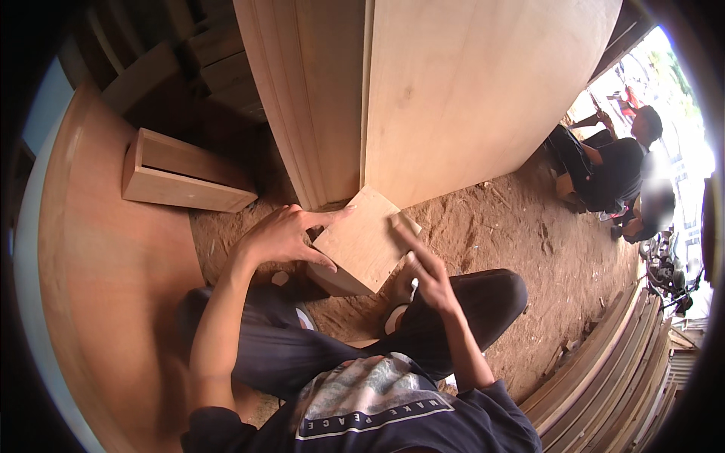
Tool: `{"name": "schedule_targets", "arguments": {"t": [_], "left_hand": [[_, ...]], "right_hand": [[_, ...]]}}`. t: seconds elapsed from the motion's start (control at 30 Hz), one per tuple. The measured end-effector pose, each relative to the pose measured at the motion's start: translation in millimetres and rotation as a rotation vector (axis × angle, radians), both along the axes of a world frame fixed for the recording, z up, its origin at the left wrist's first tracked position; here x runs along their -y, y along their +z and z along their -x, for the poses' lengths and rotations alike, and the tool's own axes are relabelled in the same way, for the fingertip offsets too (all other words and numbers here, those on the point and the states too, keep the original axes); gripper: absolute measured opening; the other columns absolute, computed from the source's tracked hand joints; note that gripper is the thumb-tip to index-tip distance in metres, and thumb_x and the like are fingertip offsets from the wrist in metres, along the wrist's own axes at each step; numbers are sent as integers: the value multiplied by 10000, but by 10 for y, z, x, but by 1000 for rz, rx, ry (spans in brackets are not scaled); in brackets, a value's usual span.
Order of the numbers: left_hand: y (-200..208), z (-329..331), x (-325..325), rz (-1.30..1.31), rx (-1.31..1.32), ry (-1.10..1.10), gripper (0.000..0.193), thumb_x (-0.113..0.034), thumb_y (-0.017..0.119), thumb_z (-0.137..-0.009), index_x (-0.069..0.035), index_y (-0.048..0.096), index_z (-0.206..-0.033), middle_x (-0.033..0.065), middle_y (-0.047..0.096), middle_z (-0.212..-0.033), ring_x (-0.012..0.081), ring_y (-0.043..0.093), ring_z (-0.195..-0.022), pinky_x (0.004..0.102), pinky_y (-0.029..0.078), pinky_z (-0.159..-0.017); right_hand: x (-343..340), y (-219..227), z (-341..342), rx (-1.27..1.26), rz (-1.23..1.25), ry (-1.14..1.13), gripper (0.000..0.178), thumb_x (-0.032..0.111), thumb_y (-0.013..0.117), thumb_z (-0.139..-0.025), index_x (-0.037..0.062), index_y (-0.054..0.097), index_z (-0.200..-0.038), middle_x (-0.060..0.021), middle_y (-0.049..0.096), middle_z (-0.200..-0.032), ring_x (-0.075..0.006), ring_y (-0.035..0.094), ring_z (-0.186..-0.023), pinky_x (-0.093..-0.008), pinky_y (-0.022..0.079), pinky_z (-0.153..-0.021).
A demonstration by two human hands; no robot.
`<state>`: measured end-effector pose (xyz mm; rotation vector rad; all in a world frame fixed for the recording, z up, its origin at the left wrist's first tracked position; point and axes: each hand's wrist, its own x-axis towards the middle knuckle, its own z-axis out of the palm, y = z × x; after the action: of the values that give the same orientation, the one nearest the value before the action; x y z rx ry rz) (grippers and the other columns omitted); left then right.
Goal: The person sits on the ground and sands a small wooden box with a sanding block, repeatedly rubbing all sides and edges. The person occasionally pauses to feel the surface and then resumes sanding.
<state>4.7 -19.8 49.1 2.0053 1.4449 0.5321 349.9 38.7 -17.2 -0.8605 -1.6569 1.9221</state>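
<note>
the right hand is blurred, its fingertips at the far right of a pale wooden box; i cannot tell whether it grips the small tan piece beside them. the left hand is spread, thumb and forefinger well apart at the box's left corner, its other fingers mostly hidden. the box sits in front of the person's bent legs, its underside out of sight. the top edge cuts off a tall plywood cabinet. under a pale print on the dark shirt, framed block lettering faces upside down. a narrow, square-cornered wooden tray lies beside a smooth reddish panel; the ground is crumbly brown dirt, and long planks are stacked lower right.
</note>
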Motion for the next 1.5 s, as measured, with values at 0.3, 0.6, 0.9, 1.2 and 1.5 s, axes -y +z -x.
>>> {"name": "schedule_targets", "arguments": {"t": [0.3, 0.6, 0.9, 1.2, 1.5], "left_hand": [[35, 7, 0, 81, -8, 4, 1052, -479, 1001, -731, -229, 554, -1649, 142, 785, -1316, 268, 830, -846, 401, 647, -912], [167, -5, 12, 144, -13, 11, 1059, -429, 1013, -701, -228, 566, -1640, 146, 770, -1329, 310, 811, -916, 411, 620, -945], [59, 20, -65, 112, 7, 29, 1031, -502, 988, -732, -269, 560, -1640, 145, 760, -1351, 349, 797, -1069, 417, 640, -946], [-42, -8, -217, 66, 80, 36, 1066, -377, 1022, -697, -249, 557, -1647, 163, 764, -1349, 196, 808, -813, 381, 633, -927], [-54, 7, -157, 71, 59, 41, 981, -475, 988, -751, -291, 582, -1625, 147, 788, -1310, 304, 827, -1030, 417, 643, -982]], "right_hand": [[72, 138, 63, 16, 5, 67, 743, 260, 626, -1131, 74, 285, -1766, -176, 346, -1805, -336, 385, -1607, -497, 397, -1276], [128, 97, -29, 185, -280, 312, 749, 327, 604, -1135, 106, 280, -1773, -210, 430, -1748, -375, 485, -1557, -505, 388, -1284], [305, 81, 29, 254, -615, 556, 632, 544, 604, -1109, 33, 677, -1473, -263, 781, -971, -409, 803, -937, -521, 612, -818], [376, -118, 61, 146, -523, 256, 410, 272, 692, -1106, -26, 738, -1383, -228, 751, -832, -306, 715, -638, -418, 568, -660], [419, 110, 54, 16, 58, 144, 316, 201, 686, -1129, -3, 776, -1353, -115, 820, -908, -96, 702, -649, -282, 536, -559]]}}
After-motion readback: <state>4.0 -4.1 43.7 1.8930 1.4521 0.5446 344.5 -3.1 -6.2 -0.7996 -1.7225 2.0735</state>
